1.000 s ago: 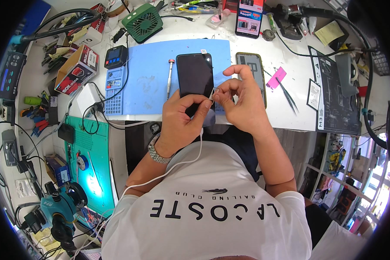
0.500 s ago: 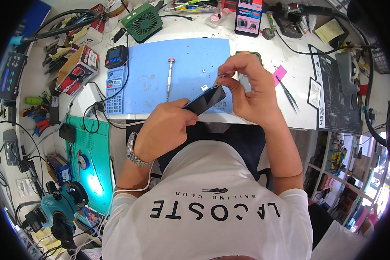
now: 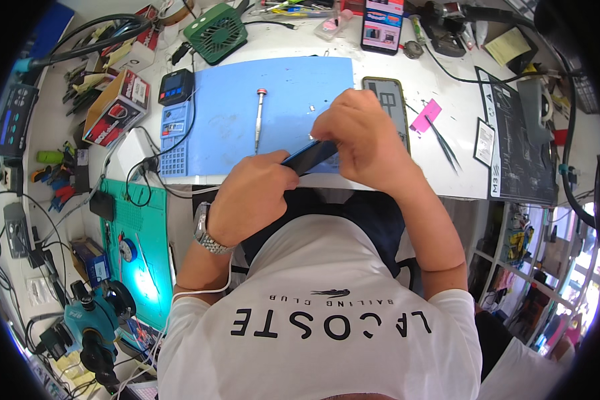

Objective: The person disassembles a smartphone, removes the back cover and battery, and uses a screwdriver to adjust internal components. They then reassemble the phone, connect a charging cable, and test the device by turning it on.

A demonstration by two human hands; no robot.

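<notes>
Both hands on one dark phone, held edge-on, tilted, just above the worktop's near edge over the blue mat. Left hand closed around its lower end; right hand curled over the upper end, fingertips hidden. Phone looks unopened, so work seems early. Screwdriver lies untouched on the mat; tweezers toward the right edge.

Both hands hold dark phone, apparently edge-on.
</notes>
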